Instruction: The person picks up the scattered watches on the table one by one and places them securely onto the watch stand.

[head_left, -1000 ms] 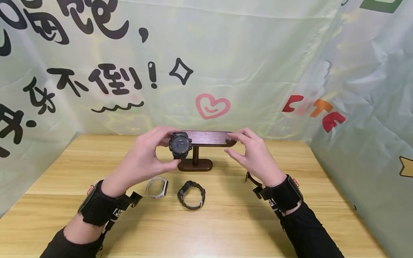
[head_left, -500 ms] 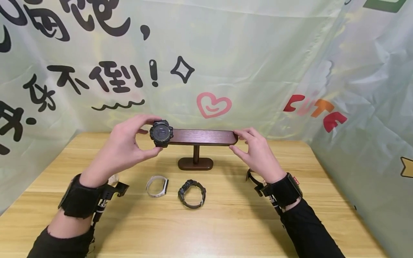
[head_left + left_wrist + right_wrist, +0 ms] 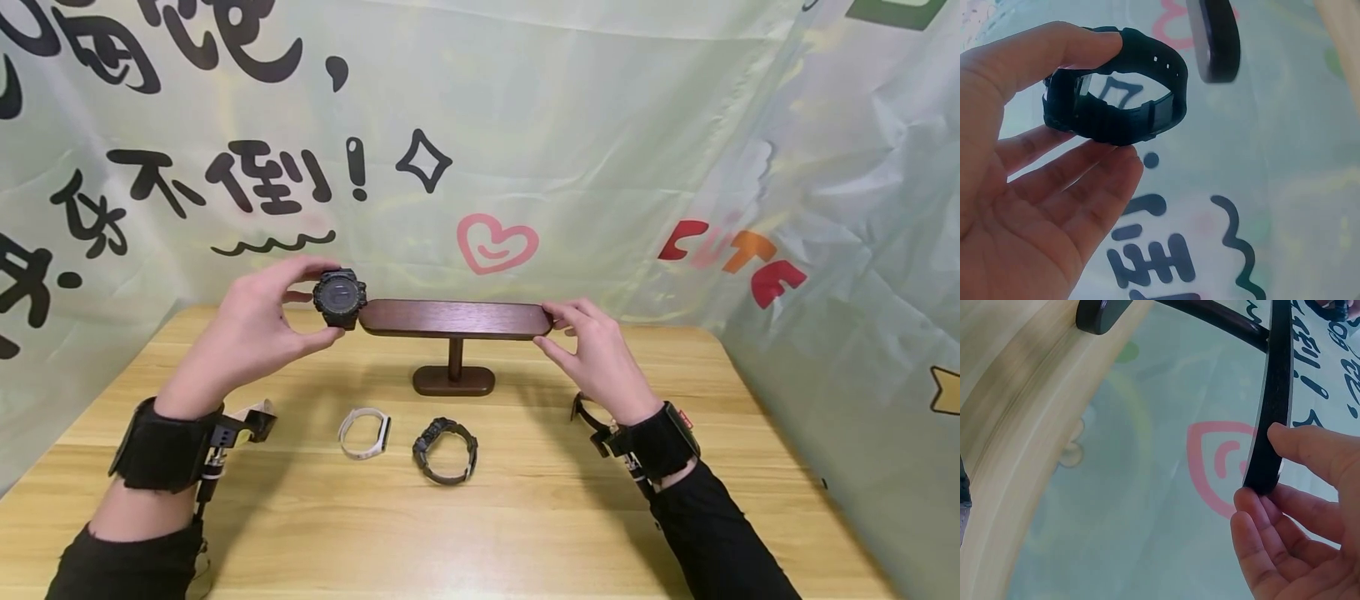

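A black digital watch (image 3: pixel 340 297) with a round face is pinched between the thumb and fingers of my left hand (image 3: pixel 258 321), just off the left end of a dark wooden watch stand (image 3: pixel 450 318). In the left wrist view the buckled strap of the watch (image 3: pixel 1179 94) forms a closed loop, apart from the stand's end (image 3: pixel 1219 44). My right hand (image 3: pixel 596 354) holds the stand's right end; the right wrist view has the thumb and fingertips on the bar (image 3: pixel 1272 406). The stand's base (image 3: pixel 453 381) rests on the table.
A white fitness band (image 3: pixel 363 433) and a second black watch (image 3: pixel 446 452) lie on the wooden table (image 3: pixel 525 533) in front of the stand. Another dark strap (image 3: pixel 588 412) is partly hidden by my right wrist. A printed cloth (image 3: pixel 600 125) hangs behind.
My left hand has carried the watch leftward along the stand and past its left end, rising slightly. My right hand has closed in on the right end of the bar.
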Motion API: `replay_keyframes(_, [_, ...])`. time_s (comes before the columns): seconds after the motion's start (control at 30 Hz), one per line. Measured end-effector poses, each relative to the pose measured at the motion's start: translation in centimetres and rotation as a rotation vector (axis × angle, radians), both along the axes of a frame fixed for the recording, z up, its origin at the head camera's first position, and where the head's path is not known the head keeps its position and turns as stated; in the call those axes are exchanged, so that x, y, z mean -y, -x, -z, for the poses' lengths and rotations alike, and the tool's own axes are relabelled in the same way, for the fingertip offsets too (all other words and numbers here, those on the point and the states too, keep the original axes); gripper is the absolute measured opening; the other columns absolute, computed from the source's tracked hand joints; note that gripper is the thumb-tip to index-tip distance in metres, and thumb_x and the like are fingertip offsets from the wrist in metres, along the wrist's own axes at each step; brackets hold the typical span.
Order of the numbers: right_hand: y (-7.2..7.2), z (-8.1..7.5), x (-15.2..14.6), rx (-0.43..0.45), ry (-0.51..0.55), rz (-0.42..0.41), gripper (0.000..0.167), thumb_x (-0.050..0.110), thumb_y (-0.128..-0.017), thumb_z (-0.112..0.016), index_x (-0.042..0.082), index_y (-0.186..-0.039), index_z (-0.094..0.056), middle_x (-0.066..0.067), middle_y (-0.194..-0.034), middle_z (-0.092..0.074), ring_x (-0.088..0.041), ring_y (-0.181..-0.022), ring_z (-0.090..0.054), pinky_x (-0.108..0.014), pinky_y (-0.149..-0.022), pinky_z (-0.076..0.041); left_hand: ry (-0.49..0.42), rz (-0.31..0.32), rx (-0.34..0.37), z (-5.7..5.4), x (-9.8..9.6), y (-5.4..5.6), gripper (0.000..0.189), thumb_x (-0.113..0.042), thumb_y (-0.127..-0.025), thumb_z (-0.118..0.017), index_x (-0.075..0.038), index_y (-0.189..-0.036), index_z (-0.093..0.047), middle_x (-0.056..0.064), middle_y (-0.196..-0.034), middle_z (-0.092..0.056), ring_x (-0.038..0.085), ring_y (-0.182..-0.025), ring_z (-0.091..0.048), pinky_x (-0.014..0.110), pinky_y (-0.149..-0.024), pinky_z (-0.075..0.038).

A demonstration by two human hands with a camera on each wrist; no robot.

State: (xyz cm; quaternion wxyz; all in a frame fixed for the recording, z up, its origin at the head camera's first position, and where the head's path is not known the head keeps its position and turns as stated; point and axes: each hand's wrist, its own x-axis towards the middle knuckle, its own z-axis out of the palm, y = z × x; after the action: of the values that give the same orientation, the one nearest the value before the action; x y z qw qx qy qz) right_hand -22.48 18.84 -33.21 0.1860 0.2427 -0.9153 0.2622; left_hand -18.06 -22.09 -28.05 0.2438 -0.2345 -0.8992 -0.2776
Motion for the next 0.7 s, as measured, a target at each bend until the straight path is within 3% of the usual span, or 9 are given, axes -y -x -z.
replay_keyframes(0.33, [0.0, -0.1, 0.0, -0.009, -0.003, -0.006, 0.049, 0.022, -0.098, -0.081, -0.001, -0.14, -0.068, -0.017, -0.125, -0.07, -0.035, -0.109, -0.07, -0.048, -0.095, -0.061, -0.011, -0.055, 0.115, 0.8, 1.7, 1.2, 0.076, -0.01, -0.076, -0.097, -0.013, -0.143, -0.063, 0.016, -0.136, -0.073, 0.039, -0.12, -0.071, 0.057, -0.099, -0.059])
replay_keyframes(0.7, [0.0, 0.0, -0.1, -0.013, -0.007, -0.003, 0.05, 0.02, -0.097, -0.082, 0.0, -0.14, -0.068, -0.016, -0.124, -0.07, -0.031, -0.107, -0.07, -0.046, -0.095, -0.062, -0.063, -0.038, 0.215, 2.1, 1.6, 2.3, 0.075, -0.005, -0.078, -0.094, -0.01, -0.144, -0.061, 0.017, -0.135, -0.071, 0.043, -0.12, -0.072, 0.057, -0.103, -0.059])
